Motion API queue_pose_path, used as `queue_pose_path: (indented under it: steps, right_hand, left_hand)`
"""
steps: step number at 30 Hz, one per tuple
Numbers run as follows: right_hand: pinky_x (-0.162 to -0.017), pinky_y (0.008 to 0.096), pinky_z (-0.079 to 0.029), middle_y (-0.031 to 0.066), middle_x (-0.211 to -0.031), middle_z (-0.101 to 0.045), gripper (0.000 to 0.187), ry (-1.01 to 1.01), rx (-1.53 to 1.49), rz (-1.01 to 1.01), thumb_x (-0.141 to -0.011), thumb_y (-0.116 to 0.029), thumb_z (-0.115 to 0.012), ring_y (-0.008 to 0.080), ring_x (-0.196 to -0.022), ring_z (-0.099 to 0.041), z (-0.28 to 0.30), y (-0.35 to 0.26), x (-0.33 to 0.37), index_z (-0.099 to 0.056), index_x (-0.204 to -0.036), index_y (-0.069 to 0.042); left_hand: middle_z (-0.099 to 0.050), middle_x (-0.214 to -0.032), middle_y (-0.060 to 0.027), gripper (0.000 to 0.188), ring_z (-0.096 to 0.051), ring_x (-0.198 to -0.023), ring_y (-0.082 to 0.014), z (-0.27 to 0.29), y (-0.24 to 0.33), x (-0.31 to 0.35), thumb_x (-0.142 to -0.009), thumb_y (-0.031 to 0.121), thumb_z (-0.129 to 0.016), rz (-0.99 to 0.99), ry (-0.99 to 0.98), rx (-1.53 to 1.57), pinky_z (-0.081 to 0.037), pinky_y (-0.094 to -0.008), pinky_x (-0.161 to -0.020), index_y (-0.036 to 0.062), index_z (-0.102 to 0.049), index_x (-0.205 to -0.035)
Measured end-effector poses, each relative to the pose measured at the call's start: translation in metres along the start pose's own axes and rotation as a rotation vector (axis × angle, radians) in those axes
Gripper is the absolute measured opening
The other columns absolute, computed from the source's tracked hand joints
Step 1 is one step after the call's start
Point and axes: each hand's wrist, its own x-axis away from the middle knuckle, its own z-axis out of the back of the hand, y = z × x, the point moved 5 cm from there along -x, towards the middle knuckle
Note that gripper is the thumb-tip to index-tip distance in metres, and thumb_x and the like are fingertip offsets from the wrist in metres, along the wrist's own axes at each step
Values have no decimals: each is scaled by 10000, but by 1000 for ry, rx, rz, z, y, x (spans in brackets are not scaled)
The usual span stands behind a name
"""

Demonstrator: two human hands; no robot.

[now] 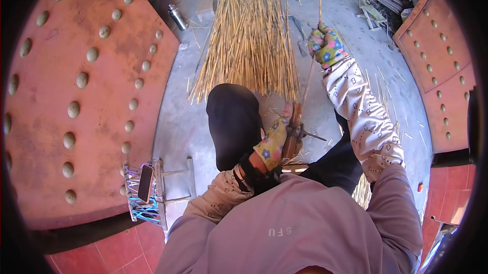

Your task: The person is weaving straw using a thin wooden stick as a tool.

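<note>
My left hand (274,139), in a flowered glove, is closed around a wooden-handled tool (293,137) held upright between my knees. My right hand (325,44), in the same kind of glove, grips a long thin reed stalk (311,73) that runs from above the hand down to the tool. A large bundle of straw-coloured reeds (249,35) lies on the concrete floor (178,121) just beyond my knees, fanned toward me. My dark-trousered knee (233,121) sits left of the tool.
Rust-red studded metal door panels stand at left (76,96) and right (439,66). A phone (145,182) rests on a small wire stand. A metal flask (177,17) stands far left of the reeds. Loose straw litters the floor; clutter lies at the far right.
</note>
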Motion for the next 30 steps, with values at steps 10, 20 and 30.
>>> queue_pose_path:
  steps: [10,20,30]
  right_hand:
    - [-343,243,-222,-50,-464,-304,219,-73,64,-37,-839,-275,-408,86,-362,-278,49,66,20,-487,-752,-91]
    - [-312,232,-220,-57,-493,-344,155,0,-12,-38,-852,-185,-377,64,-342,-252,53,0,-2,-495,-782,-113]
    - [-572,235,-434,47,-860,-537,312,-297,347,80,-848,-294,-416,106,-706,-513,87,-4,25,-496,-1038,-60]
  left_hand:
    - [-467,-548,-17,531,-467,-412,-143,-3,2,-13,-686,627,-463,-49,3,-17,-373,-260,-356,96,-489,-688]
    - [-481,-545,-6,456,-463,-402,-119,-36,2,-22,-731,568,-460,-186,96,-173,-366,-251,-346,116,-499,-689]
    - [-514,-657,1,402,-481,-570,-96,-53,77,-57,-787,469,-461,-396,107,-23,-385,-227,-494,78,-548,-761]
